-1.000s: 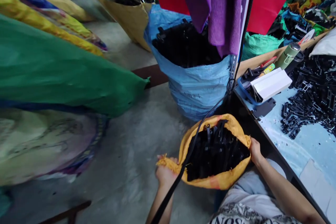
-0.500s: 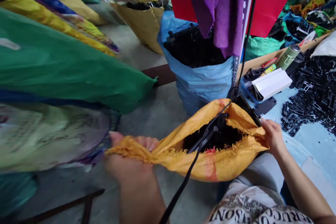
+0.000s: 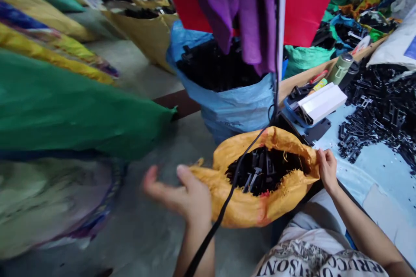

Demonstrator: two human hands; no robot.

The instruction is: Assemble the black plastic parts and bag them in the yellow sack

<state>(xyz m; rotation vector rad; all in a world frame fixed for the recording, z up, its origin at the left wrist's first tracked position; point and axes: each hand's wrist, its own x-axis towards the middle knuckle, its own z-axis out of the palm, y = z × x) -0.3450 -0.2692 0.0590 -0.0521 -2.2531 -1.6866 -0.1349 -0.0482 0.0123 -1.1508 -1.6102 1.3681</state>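
A yellow woven sack full of black plastic parts hangs open in front of my lap. My right hand pinches the sack's right rim beside the table edge. My left hand is beside the sack's left rim with fingers spread, holding nothing. A black cable runs diagonally across the sack's mouth.
A blue sack of black parts stands behind. Green and yellow filled sacks lie at left. The light-blue table at right carries a pile of black parts, a white box and a bottle. Purple cloth hangs overhead.
My left hand has let go of the sack's left corner and opened. The sack's mouth has rounded open again and sits lower.
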